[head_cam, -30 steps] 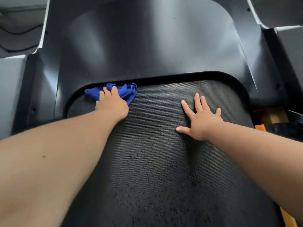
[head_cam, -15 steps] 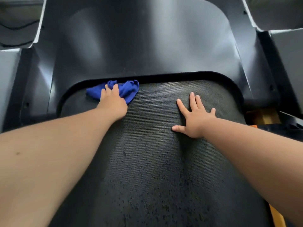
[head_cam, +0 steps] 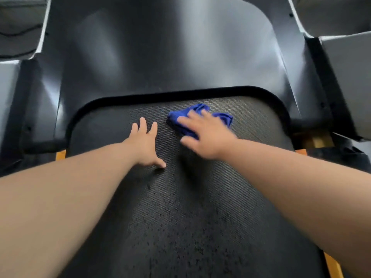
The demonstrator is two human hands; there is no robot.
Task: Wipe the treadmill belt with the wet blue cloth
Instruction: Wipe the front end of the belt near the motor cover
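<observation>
The blue cloth (head_cam: 197,108) lies crumpled near the front end of the black treadmill belt (head_cam: 180,217), right of centre. My right hand (head_cam: 206,135) presses flat on it with fingers spread and covers its middle; the hand is blurred by motion. To its left, my left hand (head_cam: 145,143) rests flat on the bare belt, fingers straight, holding nothing. Dark wet speckles mark the belt closer to me.
The glossy black motor cover (head_cam: 160,57) rises just beyond the belt's curved front edge. Grey uprights stand at the left (head_cam: 8,87) and right (head_cam: 349,77). Orange-yellow strips (head_cam: 333,265) show along the belt's sides.
The cloth has moved from the belt's front-left corner to right of centre. My left hand has let it go and lies on the belt; my right hand now presses on it.
</observation>
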